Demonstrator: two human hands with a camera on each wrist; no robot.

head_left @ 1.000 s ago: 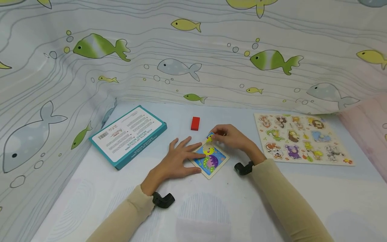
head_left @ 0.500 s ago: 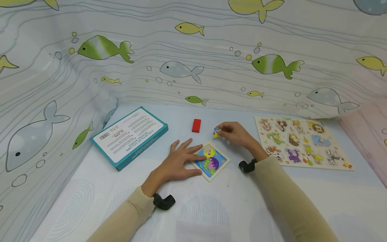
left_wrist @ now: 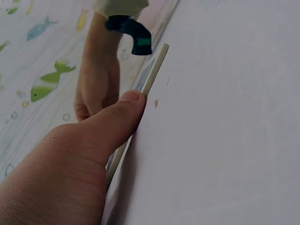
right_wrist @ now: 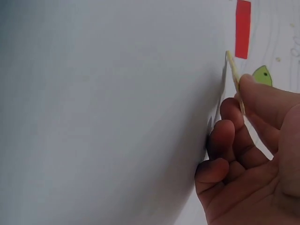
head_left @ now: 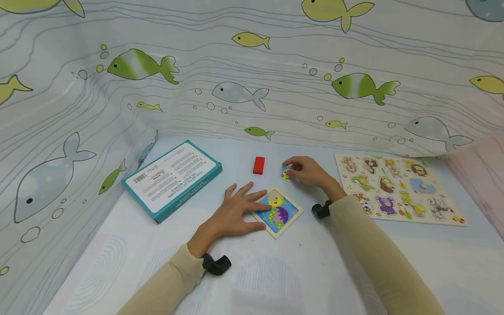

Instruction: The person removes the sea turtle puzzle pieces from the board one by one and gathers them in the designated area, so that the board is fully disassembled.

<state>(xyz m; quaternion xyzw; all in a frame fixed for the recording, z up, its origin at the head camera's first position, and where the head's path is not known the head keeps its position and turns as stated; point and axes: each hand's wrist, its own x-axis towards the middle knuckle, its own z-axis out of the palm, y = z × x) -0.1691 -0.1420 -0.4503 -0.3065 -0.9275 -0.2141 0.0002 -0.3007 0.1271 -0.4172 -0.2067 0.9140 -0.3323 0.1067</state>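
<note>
A small square puzzle board (head_left: pixel 293 212) with a yellow and purple picture lies turned like a diamond on the table. The left hand (head_left: pixel 236 214) rests with spread fingers on its left side; in the left wrist view the thumb of that hand (left_wrist: pixel 89 145) touches the board's edge (left_wrist: pixel 157 65). Beyond the board's upper right edge, the right hand (head_left: pixel 309 173) pinches a small blue and yellow puzzle piece (head_left: pixel 285 173). The right wrist view shows this thin piece (right_wrist: pixel 233 70) edge-on between thumb and fingers of the right hand (right_wrist: pixel 253 164).
A red block (head_left: pixel 258 165) lies behind the board, also visible in the right wrist view (right_wrist: pixel 243 30). At the left is a teal-edged box (head_left: pixel 173 181) with printed text. A larger animal puzzle board (head_left: pixel 397 188) lies at the right. Fish-patterned cloth (head_left: pixel 291 105) rises behind.
The right hand has moved away from the small board's top corner, to the right and back, carrying the puzzle piece. The left hand has stayed on the board.
</note>
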